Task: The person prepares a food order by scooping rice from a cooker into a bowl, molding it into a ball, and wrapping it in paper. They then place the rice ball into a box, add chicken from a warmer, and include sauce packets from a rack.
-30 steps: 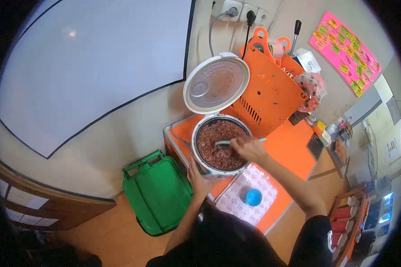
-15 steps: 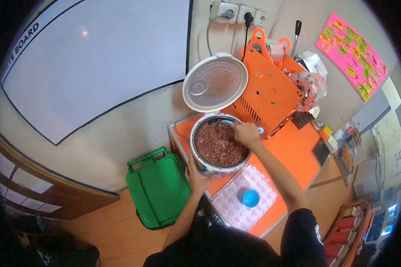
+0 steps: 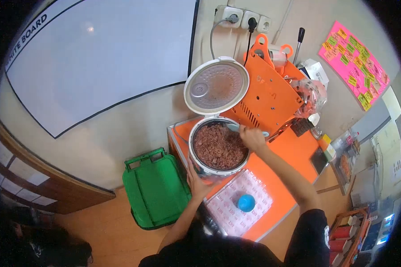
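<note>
An open rice cooker full of reddish-brown rice stands on the orange table, its round lid tipped back. My right hand is closed around a pale spatula, whose blade end is at the back right of the rice. My left hand lies with fingers spread against the cooker's outer left side. A blue cup sits on patterned wrapping paper in front of the cooker.
An orange metal frame stands behind the cooker on the orange table. The green bin is on the floor to the left. Wall sockets with plugged cables are above, and a whiteboard hangs at the left.
My right hand has moved slightly right and toward me, lifting the spatula so that more of it shows. The view has shifted a little.
</note>
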Demonstrator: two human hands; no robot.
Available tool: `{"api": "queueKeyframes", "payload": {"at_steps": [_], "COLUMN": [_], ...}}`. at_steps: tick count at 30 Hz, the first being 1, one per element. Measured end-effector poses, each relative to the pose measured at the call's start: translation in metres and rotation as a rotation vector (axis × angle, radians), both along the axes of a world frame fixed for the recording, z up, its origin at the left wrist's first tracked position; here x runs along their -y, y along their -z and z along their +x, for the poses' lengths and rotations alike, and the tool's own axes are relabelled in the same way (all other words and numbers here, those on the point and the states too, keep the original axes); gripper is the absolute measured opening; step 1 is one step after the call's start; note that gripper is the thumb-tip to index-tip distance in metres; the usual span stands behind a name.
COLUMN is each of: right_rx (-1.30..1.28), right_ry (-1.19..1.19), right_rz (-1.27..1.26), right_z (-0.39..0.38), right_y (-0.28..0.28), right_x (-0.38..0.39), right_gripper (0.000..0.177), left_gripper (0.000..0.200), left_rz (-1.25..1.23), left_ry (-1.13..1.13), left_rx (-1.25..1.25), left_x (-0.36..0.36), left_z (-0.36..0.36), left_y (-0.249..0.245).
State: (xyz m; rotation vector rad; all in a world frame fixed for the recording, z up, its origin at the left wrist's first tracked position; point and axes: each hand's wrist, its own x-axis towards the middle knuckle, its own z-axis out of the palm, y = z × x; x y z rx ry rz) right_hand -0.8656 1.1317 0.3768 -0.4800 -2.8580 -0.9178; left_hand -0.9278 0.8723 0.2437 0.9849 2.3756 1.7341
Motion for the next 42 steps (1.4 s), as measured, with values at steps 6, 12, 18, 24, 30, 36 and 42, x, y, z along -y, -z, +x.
{"api": "queueKeyframes", "payload": {"at_steps": [6,12,18,24,30,36,42], "right_rx": [-0.212,-0.325,-0.129,-0.033,0.114,0.317,0.272], "right_ry": [0.269,0.303,0.075,-0.459,-0.591,-0.521,-0.569], "right_rz": [-0.397,-0.407,-0.28,-0.201,-0.305,-0.336,-0.42], "right_z": [-0.006,0.004,-0.023,-0.077,-0.106,-0.098,-0.04], "right_y": [0.015,0.012,-0.002,-0.013,-0.019,-0.045,-0.025], "right_x": [0.012,0.062,0.07,-0.009,-0.012,0.024,0.023], "right_gripper": [0.019,0.021,0.018,0.011,0.029,0.025,0.025], "left_gripper": [0.145,0.146,0.144,0.146,0.147,0.147,0.145], "left_rz": [0.002,0.001,-0.017,0.092,0.015,0.051,0.094], "left_ry": [-0.112,-0.13,-0.067,0.056,0.061,0.057,0.095], "left_rx": [0.087,0.044,0.06,0.045,0.048,0.049,0.109], "left_x": [-0.017,-0.017,-0.01,-0.002,-0.001,-0.003,0.0], "left_z": [0.013,0.016,0.009,-0.023,-0.033,-0.033,-0.031], "left_y": [0.0,0.005,0.01,0.001,-0.012,-0.008,-0.02]}}
